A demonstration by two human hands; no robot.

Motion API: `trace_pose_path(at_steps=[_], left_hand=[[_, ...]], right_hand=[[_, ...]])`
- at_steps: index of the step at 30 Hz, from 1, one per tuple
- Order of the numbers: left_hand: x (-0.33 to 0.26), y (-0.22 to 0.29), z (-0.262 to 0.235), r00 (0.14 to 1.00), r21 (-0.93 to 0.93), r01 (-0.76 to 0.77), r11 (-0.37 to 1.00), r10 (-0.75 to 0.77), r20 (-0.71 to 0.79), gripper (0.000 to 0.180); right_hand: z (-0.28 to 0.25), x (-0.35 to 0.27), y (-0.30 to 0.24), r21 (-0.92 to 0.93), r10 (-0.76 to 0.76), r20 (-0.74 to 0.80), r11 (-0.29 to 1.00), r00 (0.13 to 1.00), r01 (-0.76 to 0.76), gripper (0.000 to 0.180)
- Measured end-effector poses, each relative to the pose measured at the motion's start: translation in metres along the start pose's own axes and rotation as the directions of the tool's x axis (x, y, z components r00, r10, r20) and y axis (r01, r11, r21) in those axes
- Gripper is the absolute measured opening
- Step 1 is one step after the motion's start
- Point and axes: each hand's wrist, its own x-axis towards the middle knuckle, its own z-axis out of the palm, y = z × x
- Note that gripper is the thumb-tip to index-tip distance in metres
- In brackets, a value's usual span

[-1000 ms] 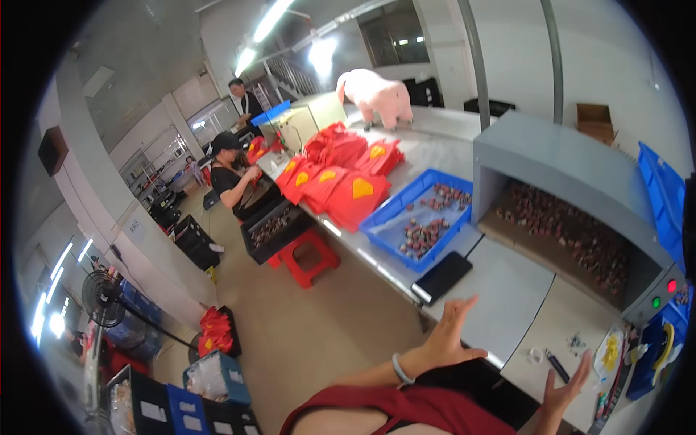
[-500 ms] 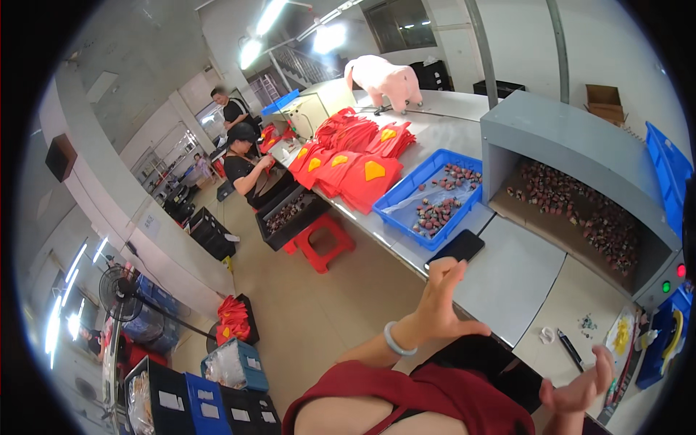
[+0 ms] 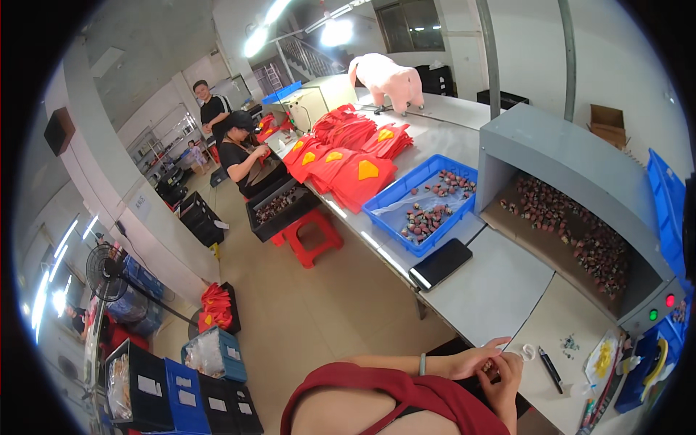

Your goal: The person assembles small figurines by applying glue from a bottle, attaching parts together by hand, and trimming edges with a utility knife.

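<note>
My left hand point(image 3: 473, 360) and my right hand point(image 3: 506, 383) meet at the table's near edge. Between their fingers is a small brownish-red piece point(image 3: 491, 373), largely covered by the fingertips. It resembles the small brownish-red pieces point(image 3: 428, 222) in the blue tray point(image 3: 378, 221). Just right of my hands lie a white ring-shaped item point(image 3: 528, 352) and a black pen point(image 3: 550, 370). Beyond my left hand, a black phone point(image 3: 441, 264) rests on the table next to the tray.
A grey tunnel-shaped machine point(image 3: 573, 156) holds many more pieces point(image 3: 602, 254). Red cloth items with yellow patches point(image 3: 362, 174) lie along the table below a pink animal figure point(image 3: 388, 76). A seated person point(image 3: 239, 145) works beyond a red stool point(image 3: 310, 239); another person point(image 3: 212, 107) stands behind.
My hands were apart and raised with spread fingers; they have come together low at the table edge around a small piece. The standing person now faces this way.
</note>
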Motion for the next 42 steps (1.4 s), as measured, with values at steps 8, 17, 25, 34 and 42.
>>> trace_pose_path(at_steps=[8, 17, 25, 34, 42], left_hand=[[0.031, -0.004, -0.009, 0.992, -0.353, 0.126, 0.927, -0.106, 0.075, 0.055], [0.067, 0.016, 0.012, 0.974, -0.117, 0.227, 0.967, -0.223, 0.045, 0.061], [0.055, 0.003, 0.017, 0.952, 0.153, 0.3, 0.942, -0.305, 0.01, 0.064], [0.061, 0.042, 0.018, 0.98, -0.089, 0.141, 0.986, -0.152, -0.127, 0.058], [0.056, 0.08, 0.045, 0.979, 0.08, 0.17, 0.982, -0.177, 0.099, 0.053]], right_hand=[[-0.009, 0.001, 0.022, 0.02, 0.121, -0.014, 0.993, 0.993, -0.12, 0.049], [-0.036, 0.012, 0.054, 0.101, 0.118, -0.091, 0.989, 0.989, -0.109, 0.041], [-0.051, -0.008, 0.03, -0.054, 0.135, -0.12, 0.988, 0.984, -0.143, 0.044], [-0.034, 0.039, 0.026, 0.104, 0.269, -0.267, 0.963, 0.925, -0.25, 0.04], [-0.061, 0.052, -0.01, -0.033, 0.11, -0.303, 0.991, 0.947, -0.126, 0.046]])
